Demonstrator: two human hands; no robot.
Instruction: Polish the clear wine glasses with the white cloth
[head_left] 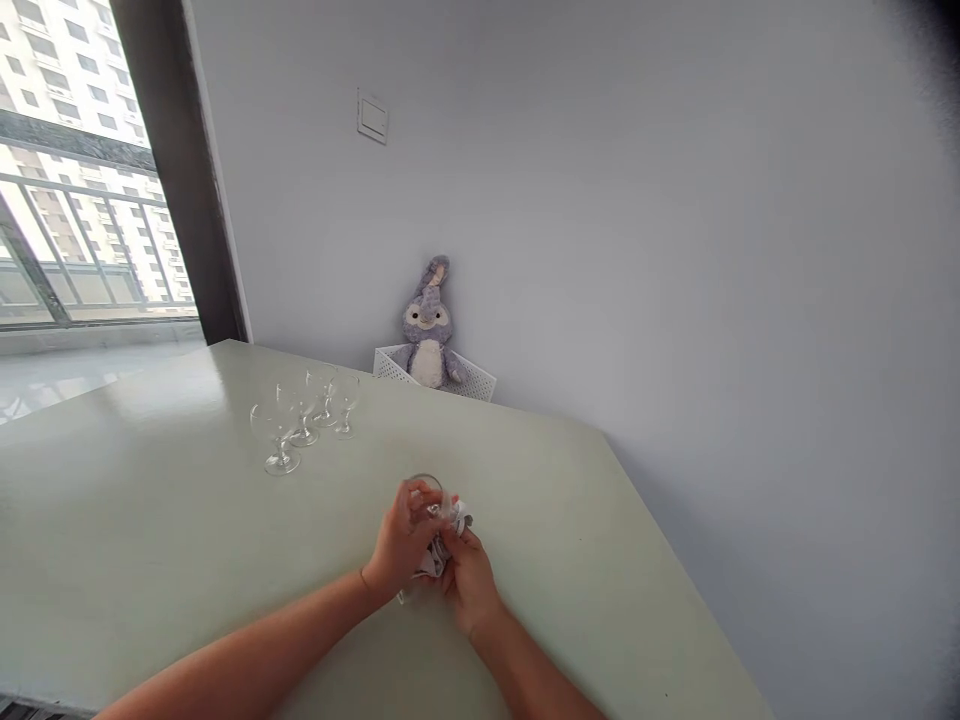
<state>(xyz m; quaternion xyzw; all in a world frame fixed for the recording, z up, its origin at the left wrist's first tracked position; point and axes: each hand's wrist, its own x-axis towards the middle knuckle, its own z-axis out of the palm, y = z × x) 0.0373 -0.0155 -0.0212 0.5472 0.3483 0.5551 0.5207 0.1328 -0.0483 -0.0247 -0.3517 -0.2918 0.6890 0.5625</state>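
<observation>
My left hand (405,537) is closed around the bowl of a clear stemmed glass (427,483), whose rim points up and away from me. My right hand (469,575) grips a crumpled whitish cloth (463,517) with a little red on it, pressed against the glass from the right. Part of the cloth also shows below, between the two hands. Fingers and cloth hide the glass's stem and foot. Both hands are over the near middle of the pale green table (540,530).
Several clear stemmed glasses (282,455) stand upright in a group at the left back of the table. Beyond the far edge, a purple plush rabbit (428,350) sits in a white perforated basket (476,380) against the wall. A window (82,200) is at the left.
</observation>
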